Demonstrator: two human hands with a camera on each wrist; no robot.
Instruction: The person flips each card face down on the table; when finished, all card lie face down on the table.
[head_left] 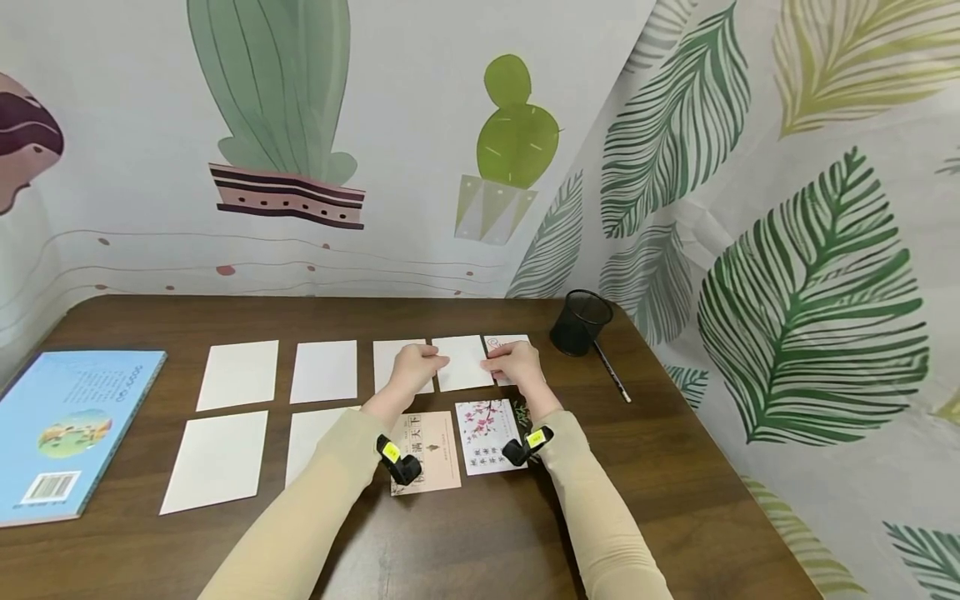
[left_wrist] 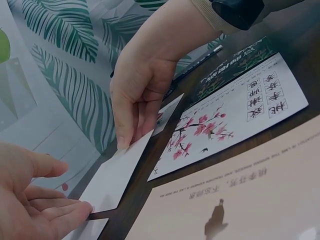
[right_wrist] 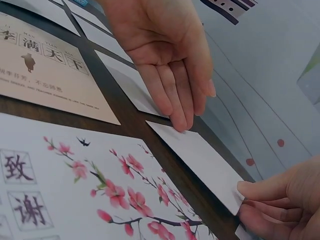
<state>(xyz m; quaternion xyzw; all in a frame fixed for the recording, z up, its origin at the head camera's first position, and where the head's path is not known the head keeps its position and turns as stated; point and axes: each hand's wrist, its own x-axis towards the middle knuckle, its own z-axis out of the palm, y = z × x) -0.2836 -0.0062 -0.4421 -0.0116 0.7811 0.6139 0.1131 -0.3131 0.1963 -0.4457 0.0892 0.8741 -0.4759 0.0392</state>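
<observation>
A blank white card lies in the back row of cards, between the two hands. My right hand pinches its right edge, thumb on top, as the right wrist view shows. At the card's left edge, my left hand touches with extended fingertips, its thumb held apart. Beside the right hand is a partly covered card with a red line design. Nearer lie a card with pink blossoms and a peach card with Chinese characters. A dark card is partly hidden under the right wrist.
More white cards lie in two rows on the left. A blue book rests at the table's left edge. At the back right stands a black mesh pen holder, with a pencil beside it. The patterned wall borders the brown table.
</observation>
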